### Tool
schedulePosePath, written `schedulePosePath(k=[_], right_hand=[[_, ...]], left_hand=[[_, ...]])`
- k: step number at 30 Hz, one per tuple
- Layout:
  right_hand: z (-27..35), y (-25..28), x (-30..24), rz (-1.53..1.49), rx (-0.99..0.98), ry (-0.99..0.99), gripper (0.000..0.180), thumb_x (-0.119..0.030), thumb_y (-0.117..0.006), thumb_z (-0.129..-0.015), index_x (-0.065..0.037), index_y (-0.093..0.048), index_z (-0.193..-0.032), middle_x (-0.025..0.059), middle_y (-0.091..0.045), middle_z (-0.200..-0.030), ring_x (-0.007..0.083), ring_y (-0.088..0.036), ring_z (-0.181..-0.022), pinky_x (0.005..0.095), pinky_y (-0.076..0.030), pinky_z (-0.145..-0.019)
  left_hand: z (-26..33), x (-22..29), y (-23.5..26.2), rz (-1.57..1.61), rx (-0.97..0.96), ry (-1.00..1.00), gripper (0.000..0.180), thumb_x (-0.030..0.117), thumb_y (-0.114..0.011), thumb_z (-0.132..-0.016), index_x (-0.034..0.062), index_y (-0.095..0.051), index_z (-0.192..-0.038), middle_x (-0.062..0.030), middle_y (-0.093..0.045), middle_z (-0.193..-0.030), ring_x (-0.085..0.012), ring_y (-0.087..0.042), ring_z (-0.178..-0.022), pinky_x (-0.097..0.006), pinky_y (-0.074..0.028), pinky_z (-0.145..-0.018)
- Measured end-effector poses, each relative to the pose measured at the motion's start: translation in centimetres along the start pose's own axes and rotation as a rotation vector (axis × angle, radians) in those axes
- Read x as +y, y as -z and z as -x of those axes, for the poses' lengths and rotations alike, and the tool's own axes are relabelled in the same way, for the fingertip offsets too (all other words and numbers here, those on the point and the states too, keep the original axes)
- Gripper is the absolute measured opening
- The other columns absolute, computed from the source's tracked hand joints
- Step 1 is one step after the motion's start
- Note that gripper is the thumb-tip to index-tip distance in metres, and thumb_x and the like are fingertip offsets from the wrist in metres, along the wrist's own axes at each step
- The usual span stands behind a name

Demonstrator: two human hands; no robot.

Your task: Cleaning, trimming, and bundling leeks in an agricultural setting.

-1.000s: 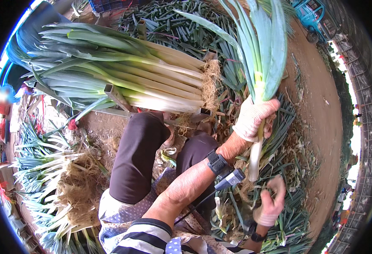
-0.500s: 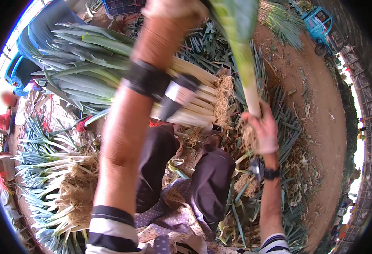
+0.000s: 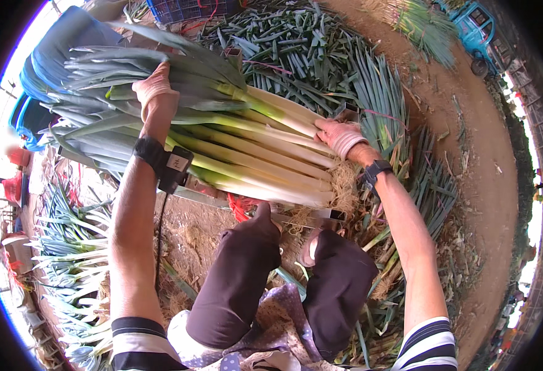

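Note:
A thick row of leeks (image 3: 265,157) lies across a low metal frame (image 3: 330,214), with green leaves to the left and white stalks and roots (image 3: 344,188) to the right. My left hand (image 3: 155,86) is closed around leaves on top of the pile, thumb upward. Near the root end, my right hand (image 3: 342,136) grips the white stalk of the leek (image 3: 284,116) along the far side of the row. Its fingers partly hide that stalk's end. Both wrists wear black straps, the left one with a small box on it.
Leeks with tangled roots (image 3: 76,260) lie at the left. Beyond the frame sits a large heap of green leaves (image 3: 296,52); leek bundles (image 3: 379,93) are on the right. A blue crate (image 3: 188,9), blue cloth (image 3: 67,46) and turquoise vehicle (image 3: 474,28) stand farther off. Red ties (image 3: 241,207) hang near my knees.
The leek that was raised upright in front of me now lies on the row. My left hand moved down and left onto the leaves; my right moved up and left with the white end.

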State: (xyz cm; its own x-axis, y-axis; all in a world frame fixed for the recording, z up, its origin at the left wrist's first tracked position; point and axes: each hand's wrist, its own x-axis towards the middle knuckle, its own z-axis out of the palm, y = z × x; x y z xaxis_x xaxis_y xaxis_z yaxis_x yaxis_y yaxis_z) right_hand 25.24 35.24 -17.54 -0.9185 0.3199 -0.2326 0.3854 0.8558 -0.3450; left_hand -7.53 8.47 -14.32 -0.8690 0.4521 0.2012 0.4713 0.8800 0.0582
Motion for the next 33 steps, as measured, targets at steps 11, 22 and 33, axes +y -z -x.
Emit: schedulePosePath(k=[11,22,33], right_hand=[[-1.4,-1.5,-1.4,-0.007,0.200,0.203,0.027,-0.036,-0.055,-0.086,-0.009,-0.058,-0.090,0.0137,-0.060,-0.095,0.0337,-0.057,-0.092,0.0442,-0.045,-0.078],[-0.6,-2.3,-0.1,0.207,0.222,0.207,0.020,-0.030,-0.054,-0.088,-0.010,-0.053,-0.086,0.0125,-0.059,-0.081,0.0329,-0.058,-0.078,0.0437,-0.047,-0.066],[-0.8,-2.8,-0.5,0.212,0.317,0.263,0.014,-0.028,-0.056,-0.087,-0.014,-0.056,-0.090,0.0072,-0.059,-0.080,0.0266,-0.060,-0.077,0.0394,-0.049,-0.064]], left_hand=[[1.4,4.2,2.3,0.938,0.024,0.802,0.062,0.039,-0.066,-0.075,0.0002,-0.042,-0.118,-0.0202,-0.056,-0.118,-0.0308,-0.059,-0.102,-0.037,-0.045,-0.089],[2.6,4.2,11.0,0.017,0.078,-0.639,0.035,0.018,-0.054,-0.085,0.0176,-0.053,-0.120,-0.0055,-0.061,-0.105,-0.0247,-0.059,-0.099,-0.034,-0.049,-0.084],[0.4,7.5,7.9,-0.529,-0.484,-0.722,0.038,0.014,-0.049,-0.087,0.0242,-0.050,-0.123,-0.0036,-0.060,-0.104,-0.0243,-0.057,-0.103,-0.034,-0.048,-0.083]])
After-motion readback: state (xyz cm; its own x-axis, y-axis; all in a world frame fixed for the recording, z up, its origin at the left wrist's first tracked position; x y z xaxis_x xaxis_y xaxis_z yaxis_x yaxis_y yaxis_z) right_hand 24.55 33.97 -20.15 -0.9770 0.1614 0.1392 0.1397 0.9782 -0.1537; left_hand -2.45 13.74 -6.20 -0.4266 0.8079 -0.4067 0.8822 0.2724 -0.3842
